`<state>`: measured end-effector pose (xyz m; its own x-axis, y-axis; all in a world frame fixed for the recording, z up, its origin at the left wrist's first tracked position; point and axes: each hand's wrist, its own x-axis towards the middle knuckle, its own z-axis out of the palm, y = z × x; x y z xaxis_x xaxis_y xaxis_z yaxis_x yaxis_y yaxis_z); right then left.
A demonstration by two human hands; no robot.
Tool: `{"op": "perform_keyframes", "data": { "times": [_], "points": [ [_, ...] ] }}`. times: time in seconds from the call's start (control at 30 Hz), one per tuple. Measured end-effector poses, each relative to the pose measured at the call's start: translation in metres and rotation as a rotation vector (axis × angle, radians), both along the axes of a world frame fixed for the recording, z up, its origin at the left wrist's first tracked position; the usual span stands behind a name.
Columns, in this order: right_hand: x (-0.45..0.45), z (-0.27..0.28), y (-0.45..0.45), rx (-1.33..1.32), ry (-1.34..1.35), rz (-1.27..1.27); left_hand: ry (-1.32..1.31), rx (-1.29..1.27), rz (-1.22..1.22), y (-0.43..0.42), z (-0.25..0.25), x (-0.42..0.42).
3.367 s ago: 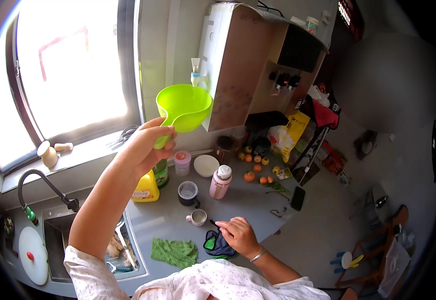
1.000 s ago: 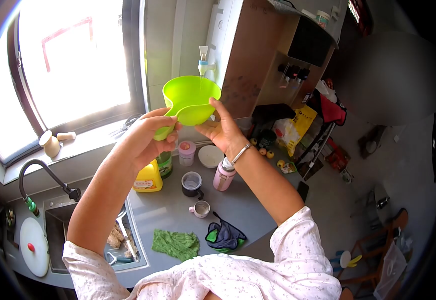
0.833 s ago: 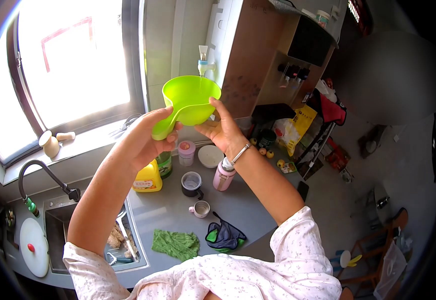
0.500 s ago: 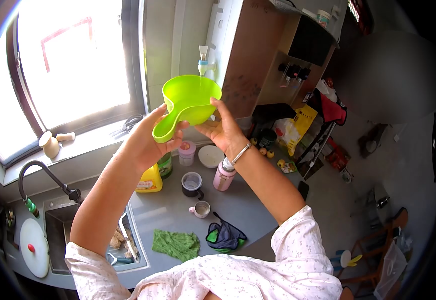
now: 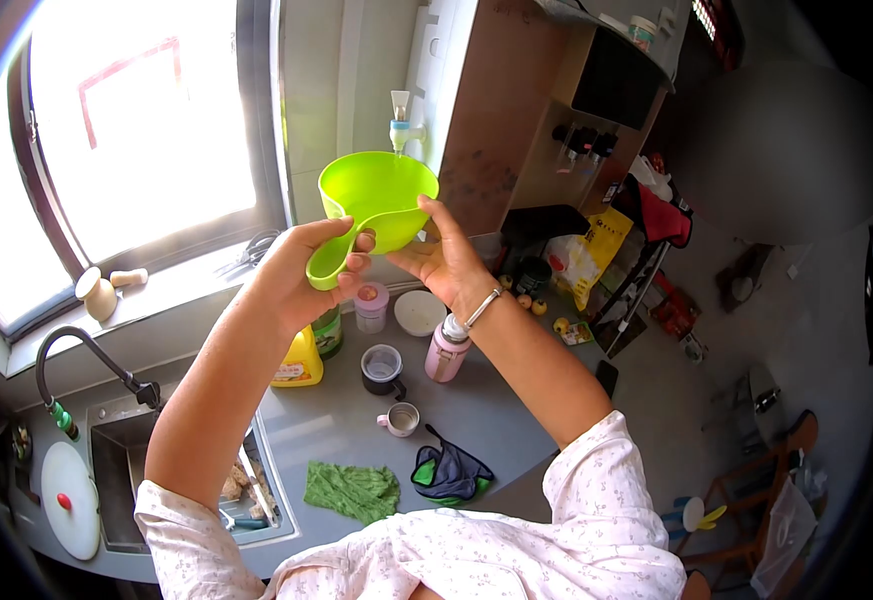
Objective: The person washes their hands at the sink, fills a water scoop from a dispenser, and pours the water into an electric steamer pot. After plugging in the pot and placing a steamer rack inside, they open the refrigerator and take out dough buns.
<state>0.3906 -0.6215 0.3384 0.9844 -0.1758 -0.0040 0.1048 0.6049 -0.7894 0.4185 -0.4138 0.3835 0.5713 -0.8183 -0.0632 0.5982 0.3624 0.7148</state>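
Both hands hold up a lime-green water scoop (image 5: 381,190) over the counter. My left hand (image 5: 321,265) is wrapped round its handle, thumb on top. My right hand (image 5: 446,255) grips the side of the bowl, thumb on the rim and fingers underneath. The bowl sits right under a small white and blue tap (image 5: 400,130) on the wall. Whether water is running into it, I cannot tell. Below on the counter stand a black cup (image 5: 383,372), a small pink mug (image 5: 400,419), a pink bottle (image 5: 447,350) and a white bowl (image 5: 420,313).
A sink (image 5: 121,440) with a black curved faucet (image 5: 96,345) lies at the left, a white lid (image 5: 70,498) beside it. A green cloth (image 5: 352,490) and dark cloth (image 5: 452,470) lie near the front edge. A yellow jug (image 5: 299,360) stands behind my left forearm.
My left fingers have closed further round the scoop's handle, the thumb now lying across it. The scoop appears slightly more level. My right hand keeps its grip.
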Motion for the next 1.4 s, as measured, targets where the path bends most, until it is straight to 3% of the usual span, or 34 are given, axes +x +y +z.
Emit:
{"op": "perform_keyframes", "data": {
  "times": [0.5, 0.67, 1.1, 1.4],
  "points": [
    [0.0, -0.005, -0.006, -0.007, 0.019, 0.024, -0.139, 0.126, 0.072, -0.005, 0.006, -0.005],
    [-0.022, -0.017, -0.013, -0.147, 0.094, -0.026, -0.097, 0.107, 0.067, -0.005, 0.009, -0.002],
    [-0.178, -0.07, -0.006, -0.108, 0.208, -0.109, -0.166, 0.103, 0.033, 0.0, 0.007, 0.005],
    [-0.227, -0.085, -0.02, -0.1, 0.256, -0.242, -0.18, 0.068, 0.034, 0.002, 0.005, 0.004]
  ]
}}
